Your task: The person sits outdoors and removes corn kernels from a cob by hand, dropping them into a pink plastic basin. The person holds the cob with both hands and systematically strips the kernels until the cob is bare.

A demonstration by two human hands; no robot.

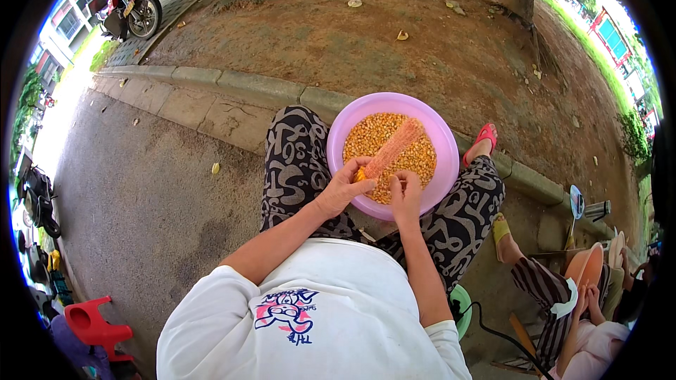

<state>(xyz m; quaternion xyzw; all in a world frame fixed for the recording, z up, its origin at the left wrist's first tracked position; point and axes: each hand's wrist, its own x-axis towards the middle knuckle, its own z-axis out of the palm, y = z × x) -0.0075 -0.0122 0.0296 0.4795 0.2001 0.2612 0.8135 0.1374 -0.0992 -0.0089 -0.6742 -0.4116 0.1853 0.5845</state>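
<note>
A mostly stripped, reddish corn cob point(394, 146) slants over a pink plastic basin point(445, 165) of loose yellow kernels point(366, 134). My left hand point(345, 184) grips the cob's lower end, where some yellow kernels remain attached. Just right of that end, my right hand point(405, 195) has its fingers curled closed above the kernels; whatever is between them, if anything, is too small to tell. The basin rests on my lap between my patterned trouser legs.
Beside me at lower right sit a co-worker point(584, 331) with an orange basin point(584, 267) and a green tub point(462, 313). A red stool point(88, 324) is lower left. A curb point(260, 88) borders bare earth ahead, with a motorcycle point(130, 10) and trees beyond.
</note>
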